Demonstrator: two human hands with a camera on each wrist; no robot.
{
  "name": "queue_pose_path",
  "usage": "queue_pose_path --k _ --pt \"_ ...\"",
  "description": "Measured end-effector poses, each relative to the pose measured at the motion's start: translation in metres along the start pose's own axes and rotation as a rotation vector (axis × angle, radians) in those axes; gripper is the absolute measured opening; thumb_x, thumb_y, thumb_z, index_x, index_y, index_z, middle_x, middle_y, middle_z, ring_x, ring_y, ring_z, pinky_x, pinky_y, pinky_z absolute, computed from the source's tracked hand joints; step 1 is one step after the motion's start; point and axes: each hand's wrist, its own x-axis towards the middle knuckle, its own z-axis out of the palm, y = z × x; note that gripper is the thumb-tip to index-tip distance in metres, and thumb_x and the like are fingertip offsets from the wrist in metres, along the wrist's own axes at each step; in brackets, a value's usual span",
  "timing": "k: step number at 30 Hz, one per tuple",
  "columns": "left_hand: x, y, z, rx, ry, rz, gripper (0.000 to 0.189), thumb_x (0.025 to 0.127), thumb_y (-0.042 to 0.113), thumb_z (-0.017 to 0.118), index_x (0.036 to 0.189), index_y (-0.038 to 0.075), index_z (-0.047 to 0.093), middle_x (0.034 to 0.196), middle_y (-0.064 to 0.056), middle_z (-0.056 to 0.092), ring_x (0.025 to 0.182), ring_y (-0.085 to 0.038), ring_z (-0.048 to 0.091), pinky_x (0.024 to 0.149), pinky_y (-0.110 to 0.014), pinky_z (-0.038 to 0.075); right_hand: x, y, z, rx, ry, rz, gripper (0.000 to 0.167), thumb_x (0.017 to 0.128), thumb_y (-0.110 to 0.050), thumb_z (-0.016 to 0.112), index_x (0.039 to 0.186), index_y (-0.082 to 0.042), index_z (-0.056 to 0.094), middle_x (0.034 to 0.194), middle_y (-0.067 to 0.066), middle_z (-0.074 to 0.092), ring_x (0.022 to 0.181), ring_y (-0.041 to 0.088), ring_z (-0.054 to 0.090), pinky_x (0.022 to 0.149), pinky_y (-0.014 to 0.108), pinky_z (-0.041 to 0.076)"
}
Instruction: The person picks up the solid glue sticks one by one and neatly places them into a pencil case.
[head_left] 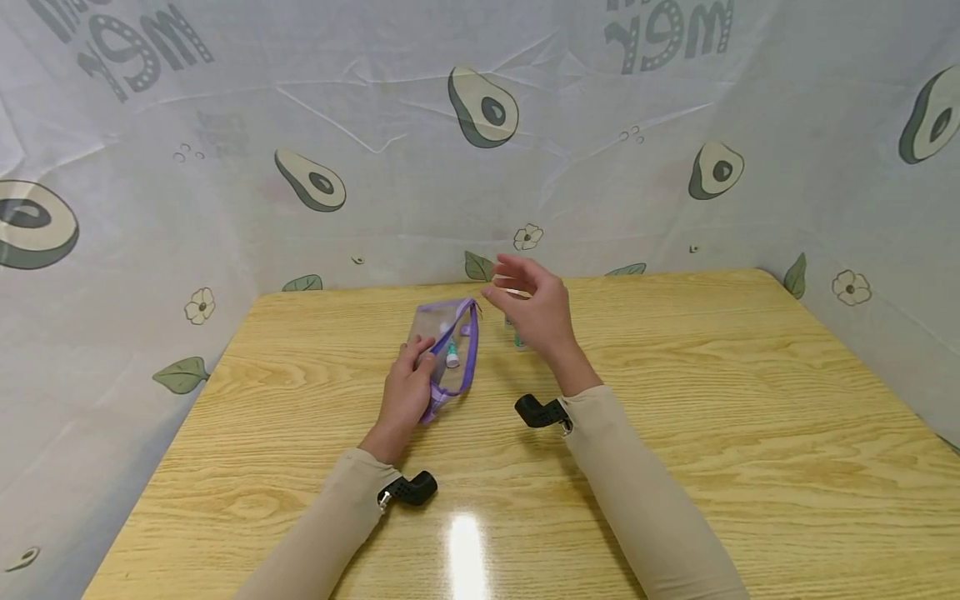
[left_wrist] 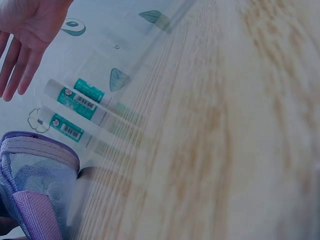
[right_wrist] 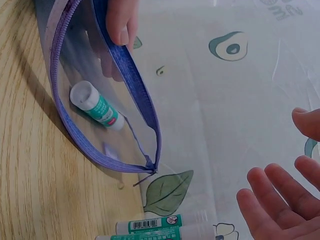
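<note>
Packing looks just begun: one white-and-green cylindrical glue stick (right_wrist: 100, 107) lies inside the purple-edged mesh pouch (head_left: 472, 354) mid-frame; three matching sticks (left_wrist: 70, 129) outside apparently remain. In the right wrist view its axis slants, hollow end upper left. The left hand (head_left: 407, 387) pinches the pouch; the right hand (head_left: 542, 315), fingers parted, holds nothing.

The left hand (head_left: 407, 386) grips; the right hand (head_left: 542, 312) hovers.
</note>
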Motion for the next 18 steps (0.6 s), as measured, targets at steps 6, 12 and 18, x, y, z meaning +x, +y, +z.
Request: queue_pose_path --k 6,12,18 --pt "-0.001 -0.002 0.001 0.004 0.001 -0.002 0.046 0.113 0.024 0.044 0.156 0.011 0.053 0.177 -0.009 0.026 0.169 -0.030 0.008 0.137 -0.053 0.008 0.001 0.003 -0.007 -0.002 0.014 0.002 0.053 0.096 -0.018 0.080 0.146 -0.011 0.063 0.138 0.012 0.071 0.125 0.030 0.070 0.108 0.046 0.058" --pt "-0.001 -0.003 0.002 0.005 -0.005 -0.005 0.046 0.114 0.025 0.043 0.157 0.011 0.051 0.178 -0.007 0.024 0.169 -0.029 0.006 0.137 -0.053 0.007 0.001 0.001 -0.017 -0.010 0.061 -0.008 0.055 0.096 -0.017 0.080 0.147 -0.012 0.063 0.139 0.012 0.071 0.125 0.029 0.071 0.103 0.041 0.061" --pt "-0.001 -0.006 0.004 -0.002 -0.005 -0.005 0.046 0.114 0.025 0.043 0.157 0.012 0.052 0.178 -0.007 0.023 0.169 -0.028 0.005 0.137 -0.054 0.007 0.003 0.000 -0.030 0.010 0.114 -0.008 0.054 0.096 -0.015 0.079 0.147 -0.011 0.063 0.139 0.016 0.070 0.125 0.031 0.071 0.090 0.022 0.060"
